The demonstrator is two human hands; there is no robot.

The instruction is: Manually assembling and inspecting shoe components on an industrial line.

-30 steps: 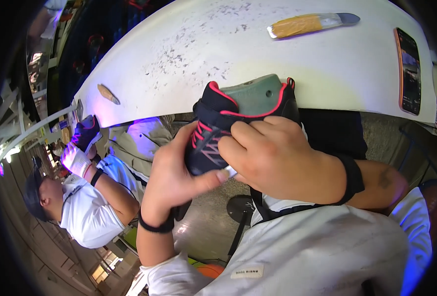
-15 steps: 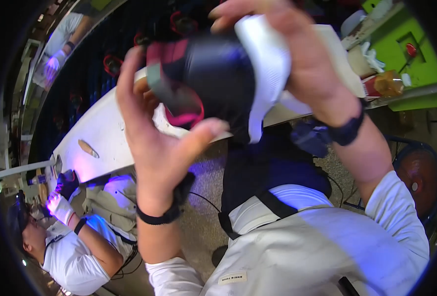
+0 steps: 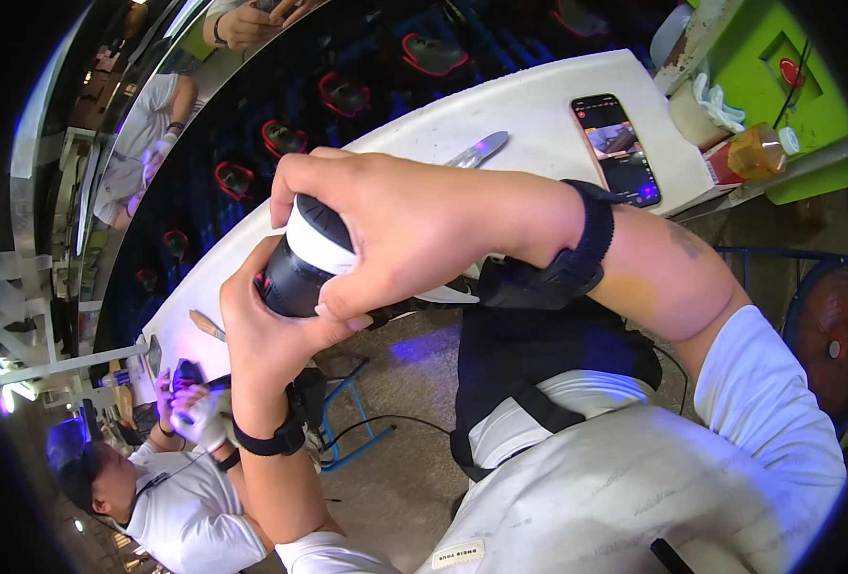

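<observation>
Between my two hands is a shoe (image 3: 320, 234) with a black upper, a white midsole and a dark outsole, held end-on above the near edge of the white table (image 3: 539, 96). My right hand (image 3: 400, 215) reaches across from the right and wraps over the sole end, thumb on the near side. My left hand (image 3: 266, 330) grips the black upper from below and the left. My palms and wrist hide much of the shoe. Beyond my right wrist, a metal blade (image 3: 486, 148) lies on the table.
Dark shoes with red rims (image 3: 345, 94) stand in a row past the table. On the right are a phone (image 3: 617, 148), a bottle of amber liquid (image 3: 760, 156) and a fan (image 3: 830, 344). A co-worker (image 3: 180, 497) handles a dark shoe at lower left.
The shoe has turned from sideways to end-on and come lower and to the left. My right hand has swung across over its sole. The phone and blade are now uncovered.
</observation>
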